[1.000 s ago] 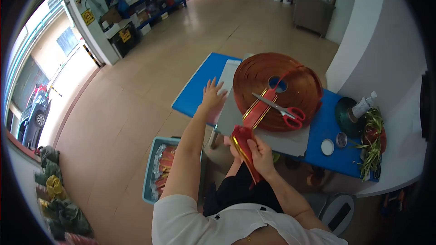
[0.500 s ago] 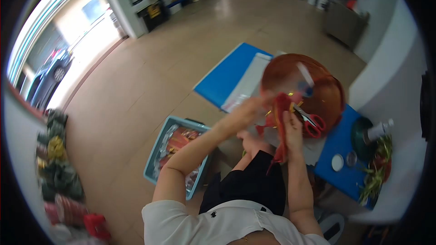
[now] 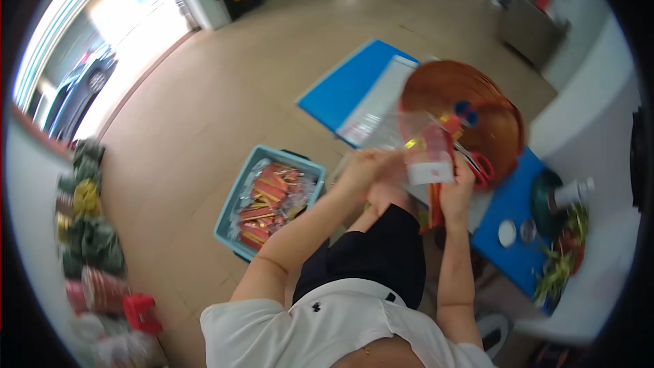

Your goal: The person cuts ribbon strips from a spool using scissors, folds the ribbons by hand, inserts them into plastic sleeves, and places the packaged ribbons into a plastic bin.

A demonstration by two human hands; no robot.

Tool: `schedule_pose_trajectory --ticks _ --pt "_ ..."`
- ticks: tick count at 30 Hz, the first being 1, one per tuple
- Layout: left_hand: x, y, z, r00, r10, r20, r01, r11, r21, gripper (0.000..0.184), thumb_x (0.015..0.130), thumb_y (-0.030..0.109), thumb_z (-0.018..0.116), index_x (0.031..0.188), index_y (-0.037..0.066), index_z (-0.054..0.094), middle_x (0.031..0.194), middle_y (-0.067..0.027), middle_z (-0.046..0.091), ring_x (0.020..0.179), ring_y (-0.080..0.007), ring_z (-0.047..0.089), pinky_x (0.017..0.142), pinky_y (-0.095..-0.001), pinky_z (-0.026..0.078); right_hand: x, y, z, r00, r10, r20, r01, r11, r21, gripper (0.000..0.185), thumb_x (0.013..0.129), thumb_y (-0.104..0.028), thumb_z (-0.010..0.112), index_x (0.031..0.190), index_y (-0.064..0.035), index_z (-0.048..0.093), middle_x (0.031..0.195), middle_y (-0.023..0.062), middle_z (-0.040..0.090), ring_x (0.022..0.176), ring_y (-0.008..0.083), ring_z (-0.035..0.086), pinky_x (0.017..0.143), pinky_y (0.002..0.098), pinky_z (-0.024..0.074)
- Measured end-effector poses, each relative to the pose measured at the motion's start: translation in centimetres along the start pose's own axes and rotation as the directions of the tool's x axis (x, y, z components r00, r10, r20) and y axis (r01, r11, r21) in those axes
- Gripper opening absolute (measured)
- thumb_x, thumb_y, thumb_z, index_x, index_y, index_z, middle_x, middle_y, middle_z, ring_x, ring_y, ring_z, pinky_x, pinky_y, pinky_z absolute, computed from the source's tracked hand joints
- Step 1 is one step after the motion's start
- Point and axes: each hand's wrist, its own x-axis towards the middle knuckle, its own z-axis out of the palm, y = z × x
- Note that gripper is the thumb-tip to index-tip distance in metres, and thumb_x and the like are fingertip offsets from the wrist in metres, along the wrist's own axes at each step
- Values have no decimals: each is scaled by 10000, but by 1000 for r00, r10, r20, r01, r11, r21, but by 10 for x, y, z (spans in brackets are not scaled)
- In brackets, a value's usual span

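Observation:
My right hand [image 3: 458, 191] is closed around a long red strip-like piece [image 3: 434, 208], whose lower end hangs below the fingers. A clear plastic bag [image 3: 429, 144] with a white label panel [image 3: 430, 172] lies over the red piece's upper part, and gold shows through it. My left hand [image 3: 368, 165], blurred, is closed at the bag's left side. Behind the right hand, red-handled scissors [image 3: 484, 169] rest at the rim of a large round brown basket [image 3: 501, 129]. Exactly how the red piece sits in the bag cannot be made out.
A teal crate [image 3: 235, 194] of red and gold packets in clear plastic stands on the floor, left. Clear bags [image 3: 385, 99] lie on a blue board [image 3: 340, 92]. To the right are a white lid [image 3: 507, 233], a green container [image 3: 545, 201] and leafy plants [image 3: 555, 266].
The clear bag with its white label has come over the red piece in my right hand. My left hand has moved down and left. The view has shifted slightly.

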Motion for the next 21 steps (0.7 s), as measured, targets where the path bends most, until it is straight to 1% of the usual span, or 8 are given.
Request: schedule_pose_trajectory --ticks 2,4,7,9,13,16,19,21 --pt "7 9 9 998 -62 -26 46 913 -405 242 857 199 557 932 -28 594 881 -116 626 798 -194 612 706 -338 511 -20 5 -8 994 92 53 -91 995 -27 192 868 -166 520 871 21 561 623 90 527 599 102 443 567 263 400" --pt "6 16 22 997 -76 -19 59 890 -453 286 859 228 553 987 -28 565 926 -117 614 826 -200 609 740 -339 510 -39 -14 -5 967 147 206 -156 987 28 192 885 -150 504 832 26 559 682 -1 513 648 44 436 562 208 371" --pt "15 5 23 991 -99 87 130 833 -538 306 876 257 516 1056 10 525 994 -107 590 901 -193 582 787 -327 491 -58 4 -2 915 291 278 -323 943 77 206 888 -168 506 825 17 572 644 -19 501 605 34 418 523 203 358" --pt "19 -3 19 981 -115 155 186 785 -590 324 893 270 479 1101 22 488 1068 -106 562 943 -197 565 803 -329 482 -61 6 -3 903 348 253 -378 922 84 244 874 -204 526 794 24 562 588 48 502 558 72 401 508 248 360" --pt "5 -9 24 973 -64 220 169 850 -499 318 890 244 490 1099 5 500 1013 -119 594 889 -192 590 778 -298 489 -62 25 -7 873 394 287 -403 915 -29 284 862 -225 539 759 39 546 543 110 477 521 98 384 501 275 362" --pt "-13 -12 30 990 52 128 -59 997 54 311 874 198 533 1069 -44 539 926 -87 620 805 -136 597 708 -241 483 -61 16 -10 860 405 312 -421 907 -17 290 858 -227 540 760 45 543 535 133 450 508 116 379 495 295 364" --pt "-16 -23 33 986 165 35 -163 985 -51 317 867 231 544 1027 -41 563 863 -96 620 723 -115 584 612 -230 468 -62 -1 -10 893 369 259 -387 922 20 284 855 -218 541 759 49 545 536 142 456 500 123 394 496 312 369" --pt "-17 -24 26 988 154 30 -151 984 -96 336 866 260 544 1025 -35 562 854 -105 620 732 -126 592 609 -232 470 -60 -6 -13 896 365 254 -355 931 -86 274 863 -215 539 762 39 565 558 52 488 539 75 391 502 258 365"
